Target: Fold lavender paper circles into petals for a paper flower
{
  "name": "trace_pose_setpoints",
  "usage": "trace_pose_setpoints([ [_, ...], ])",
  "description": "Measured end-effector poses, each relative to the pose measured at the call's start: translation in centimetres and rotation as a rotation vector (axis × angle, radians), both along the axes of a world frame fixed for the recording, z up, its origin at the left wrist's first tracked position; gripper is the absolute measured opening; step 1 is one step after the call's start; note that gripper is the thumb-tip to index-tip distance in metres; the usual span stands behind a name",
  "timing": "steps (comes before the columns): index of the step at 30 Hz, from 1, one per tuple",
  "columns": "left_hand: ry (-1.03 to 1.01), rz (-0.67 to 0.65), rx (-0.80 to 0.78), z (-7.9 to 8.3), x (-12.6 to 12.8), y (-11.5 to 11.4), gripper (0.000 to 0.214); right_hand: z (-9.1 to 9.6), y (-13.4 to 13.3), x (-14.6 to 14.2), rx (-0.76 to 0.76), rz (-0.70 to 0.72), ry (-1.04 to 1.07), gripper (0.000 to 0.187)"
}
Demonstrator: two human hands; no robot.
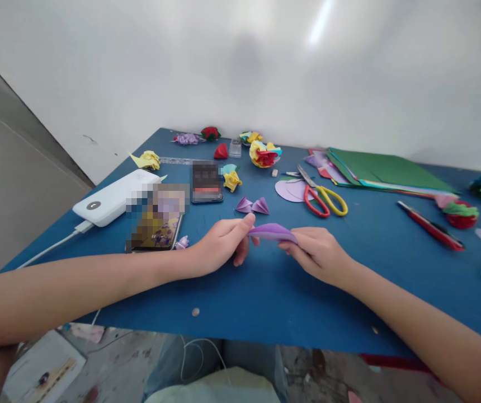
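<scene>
A folded piece of purple paper [273, 231] is held just above the blue table, stretched between both hands. My left hand [227, 240] pinches its left end between thumb and fingers. At its right end my right hand [314, 252] grips the paper the same way. Just behind lies a folded purple paper piece [252, 206] with two pointed halves. Scissors [324, 193] with one red and one yellow handle lie partly on purple paper ovals [293, 190]. A small light purple folded piece [182, 242] sits by my left wrist.
On the left are a white power bank [114, 196] with a cable, a lit phone [159, 224] and a dark phone [207, 182]. Paper flowers [265, 154] stand at the back. A red cutter [431, 225] and stacked coloured sheets [391, 170] lie right on the blue table [240, 302].
</scene>
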State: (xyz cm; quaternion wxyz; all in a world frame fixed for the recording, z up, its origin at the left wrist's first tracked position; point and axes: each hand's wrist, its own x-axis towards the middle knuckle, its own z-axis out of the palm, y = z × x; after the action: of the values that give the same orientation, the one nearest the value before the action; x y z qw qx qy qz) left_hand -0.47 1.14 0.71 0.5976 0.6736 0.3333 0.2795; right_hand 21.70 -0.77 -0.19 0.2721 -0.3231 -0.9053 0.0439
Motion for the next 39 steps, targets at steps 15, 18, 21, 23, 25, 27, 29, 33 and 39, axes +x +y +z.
trace_pose_setpoints([
  [15, -0.006, -0.095, 0.005, -0.1, 0.0, -0.3, 0.021, 0.3, -0.1, 0.2, -0.015, -0.011, -0.059, 0.023],
  [18, 0.077, -0.071, 0.086, -0.4, 0.0, -0.3, 0.023, 0.6, -0.2, 0.2, -0.141, 0.015, -0.003, 0.029],
  [21, 0.110, -0.049, 0.101, -0.6, 0.0, -0.2, 0.023, 0.7, -0.4, -0.1, -0.283, 0.023, 0.057, 0.032],
  [23, 0.086, -0.040, 0.083, -0.6, 0.0, -0.1, 0.023, 0.7, -0.5, -0.3, -0.294, 0.006, 0.050, 0.029],
  [25, 0.019, -0.023, 0.046, -0.4, 0.1, -0.1, 0.026, 0.5, -0.8, -0.6, -0.265, -0.016, 0.040, 0.027],
  [27, -0.044, -0.017, 0.005, -0.2, 0.1, -0.1, 0.027, 0.5, -1.1, -0.8, -0.257, -0.026, 0.046, 0.030],
  [29, -0.076, -0.021, -0.021, -0.1, 0.2, -0.1, 0.026, 0.4, -1.3, -0.8, -0.271, -0.033, 0.058, 0.030],
  [33, -0.134, 0.025, -0.082, -0.3, 0.1, 0.0, 0.027, 0.4, -1.1, -0.3, -0.021, -0.108, 0.269, 0.026],
  [39, -0.080, 0.030, -0.073, -0.6, 0.2, 0.1, 0.030, 1.3, -0.8, 0.4, 0.547, 0.018, -0.101, 0.033],
])
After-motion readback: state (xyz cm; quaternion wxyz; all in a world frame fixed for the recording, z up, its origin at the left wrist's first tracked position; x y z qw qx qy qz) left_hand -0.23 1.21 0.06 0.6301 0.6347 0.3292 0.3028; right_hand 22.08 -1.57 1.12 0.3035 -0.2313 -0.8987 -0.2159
